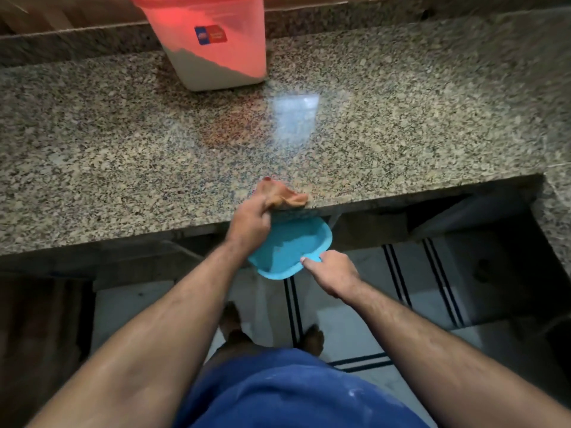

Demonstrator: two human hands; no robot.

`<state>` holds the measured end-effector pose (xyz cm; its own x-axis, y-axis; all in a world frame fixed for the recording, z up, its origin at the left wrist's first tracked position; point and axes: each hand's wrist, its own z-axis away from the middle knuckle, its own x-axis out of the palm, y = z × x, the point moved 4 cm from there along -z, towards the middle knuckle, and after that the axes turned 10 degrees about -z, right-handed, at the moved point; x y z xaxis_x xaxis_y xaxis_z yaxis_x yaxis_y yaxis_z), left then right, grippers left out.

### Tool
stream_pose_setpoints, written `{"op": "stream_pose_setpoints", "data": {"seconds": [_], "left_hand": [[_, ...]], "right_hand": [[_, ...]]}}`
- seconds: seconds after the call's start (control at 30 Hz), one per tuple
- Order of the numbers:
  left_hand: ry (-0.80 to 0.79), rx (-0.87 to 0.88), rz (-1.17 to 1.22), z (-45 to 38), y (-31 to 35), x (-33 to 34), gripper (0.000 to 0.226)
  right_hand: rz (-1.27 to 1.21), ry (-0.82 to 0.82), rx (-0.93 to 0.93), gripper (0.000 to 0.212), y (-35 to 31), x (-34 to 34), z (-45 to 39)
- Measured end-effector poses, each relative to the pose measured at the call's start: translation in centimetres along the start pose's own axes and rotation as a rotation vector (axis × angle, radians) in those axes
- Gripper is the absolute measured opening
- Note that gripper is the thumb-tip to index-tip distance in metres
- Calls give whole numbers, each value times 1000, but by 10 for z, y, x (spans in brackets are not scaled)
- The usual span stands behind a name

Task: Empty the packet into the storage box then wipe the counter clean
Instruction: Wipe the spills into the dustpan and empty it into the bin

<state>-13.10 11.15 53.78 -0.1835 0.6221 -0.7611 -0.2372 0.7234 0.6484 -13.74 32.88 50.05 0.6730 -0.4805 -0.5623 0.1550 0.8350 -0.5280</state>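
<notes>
My left hand (251,222) grips a crumpled orange-tan cloth (282,194) pressed on the front edge of the speckled granite counter (123,156). My right hand (332,273) holds a blue plastic tray (290,248) by its near rim, just below the counter edge, under the cloth. Some pale powder lies inside the tray. The translucent storage box (213,41) with a red lid stands at the back of the counter, holding white powder at a slant. No packet is in view.
A low granite backsplash (77,41) runs behind the box. The counter turns toward me at the right (556,211). Below are a tiled floor with dark stripes (401,273), my bare feet (313,338), and dark shelves under the counter.
</notes>
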Motion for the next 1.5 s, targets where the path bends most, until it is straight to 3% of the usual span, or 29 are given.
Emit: {"op": "stream_pose_setpoints", "data": {"seconds": [0.2,0.27,0.37,0.47,0.57,0.63,0.73,0.87,0.93,1.0,1.1,1.23,1.33,1.5], "left_hand": [[559,-352,-83,10,-52,-80,34],[635,-426,-228,14,-69,-93,36],[447,-474,-339,23,-70,-64,31],[256,-250,-422,26,-35,-11,36],[95,-140,-293,7,10,5,23],[104,-142,-246,-9,28,-8,21],[287,-192,-176,-16,25,-49,25],[507,-234,-305,-4,-13,-87,25],[431,-285,-320,6,-25,-75,31],[241,-294,-278,18,-22,-42,34],[97,-240,-279,27,5,3,34],[-99,-157,-186,19,40,9,25],[-107,-179,-125,29,39,-5,30],[-2,-355,114,82,-4,-37,20]], "right_hand": [[96,-23,-56,41,9,-8,-10],[115,-29,-64,42,11,-10,-12],[115,-46,-83,47,11,-11,-13],[110,-60,-93,46,10,-13,-14],[133,-56,-109,45,9,-19,-16],[156,-58,-126,43,10,-25,-14],[181,-70,-149,45,10,-33,-11],[201,-65,-146,48,14,-37,-8],[195,-56,-139,48,16,-35,-6],[186,-51,-131,47,17,-32,-3],[195,-44,-138,46,14,-27,-1],[196,-29,-132,45,14,-21,4],[198,-12,-132,43,14,-14,10],[163,-18,-152,39,19,15,30]]}}
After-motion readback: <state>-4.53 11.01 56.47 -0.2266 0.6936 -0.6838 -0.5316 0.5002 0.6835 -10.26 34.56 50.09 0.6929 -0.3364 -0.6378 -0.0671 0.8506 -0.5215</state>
